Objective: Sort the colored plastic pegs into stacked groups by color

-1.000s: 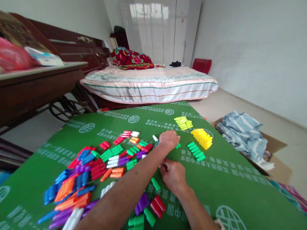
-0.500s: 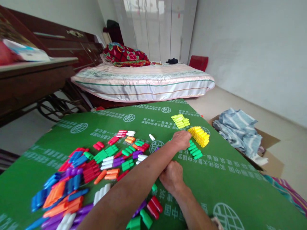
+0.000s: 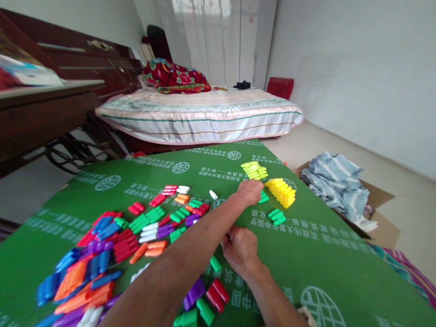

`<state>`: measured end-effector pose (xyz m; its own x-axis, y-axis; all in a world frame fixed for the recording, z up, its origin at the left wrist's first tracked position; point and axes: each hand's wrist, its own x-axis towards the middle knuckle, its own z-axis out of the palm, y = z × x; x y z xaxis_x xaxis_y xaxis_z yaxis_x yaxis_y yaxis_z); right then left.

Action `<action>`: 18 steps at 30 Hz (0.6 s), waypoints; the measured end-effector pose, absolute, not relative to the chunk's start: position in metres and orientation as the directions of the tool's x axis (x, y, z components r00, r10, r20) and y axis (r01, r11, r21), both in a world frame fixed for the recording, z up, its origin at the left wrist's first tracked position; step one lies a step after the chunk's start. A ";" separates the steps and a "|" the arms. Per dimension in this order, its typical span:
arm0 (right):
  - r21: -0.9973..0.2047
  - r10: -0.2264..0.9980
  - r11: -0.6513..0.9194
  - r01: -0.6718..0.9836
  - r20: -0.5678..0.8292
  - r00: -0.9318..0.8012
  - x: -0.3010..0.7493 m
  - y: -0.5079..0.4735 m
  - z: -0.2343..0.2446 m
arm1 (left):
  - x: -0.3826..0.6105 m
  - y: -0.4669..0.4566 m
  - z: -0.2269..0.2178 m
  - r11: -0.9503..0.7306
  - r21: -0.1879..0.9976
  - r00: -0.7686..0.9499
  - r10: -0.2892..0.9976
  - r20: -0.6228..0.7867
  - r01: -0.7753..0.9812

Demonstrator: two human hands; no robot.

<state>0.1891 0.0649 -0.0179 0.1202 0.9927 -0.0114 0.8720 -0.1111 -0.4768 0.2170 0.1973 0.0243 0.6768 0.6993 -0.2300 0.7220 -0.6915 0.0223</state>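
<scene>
Left hand (image 3: 250,190) shifted green caps (image 3: 263,198), right hand (image 3: 240,247) curled

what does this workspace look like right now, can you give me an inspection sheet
surface: green printed board with white lettering and globe marks
job's things: green pieces in a short row, more beside the left hand; yellow stack; lime group
clutter: mixed pile of red, blue, orange, purple and white pieces on the left; lone white piece
hands: left hand curled, next to the yellow stack; right hand curled on the board, contents hidden
cables: nothing seen
surroundings: bed, dark wooden table, cardboard box holding striped cloth
</scene>
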 end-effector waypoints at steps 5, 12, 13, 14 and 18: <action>-0.571 0.997 -0.049 0.819 0.027 0.078 0.191 0.064 -0.016 | 0.208 0.207 0.022 -0.692 -0.015 0.676 0.709 -0.204 0.722; -0.564 0.996 -0.058 0.824 0.027 0.088 0.190 0.063 -0.017 | 0.176 0.209 0.038 -0.715 -0.038 0.699 0.691 -0.183 0.698; -0.563 0.996 -0.059 0.824 0.023 0.088 0.190 0.064 -0.017 | 0.171 0.208 0.039 -0.729 -0.033 0.711 0.676 -0.192 0.684; -0.560 0.996 -0.062 0.826 0.018 0.087 0.190 0.064 -0.017 | 0.166 0.205 0.040 -0.743 -0.025 0.724 0.658 -0.205 0.668; -0.556 0.996 -0.069 0.829 0.005 0.086 0.190 0.064 -0.015 | 0.156 0.193 0.038 -0.778 -0.016 0.751 0.612 -0.249 0.629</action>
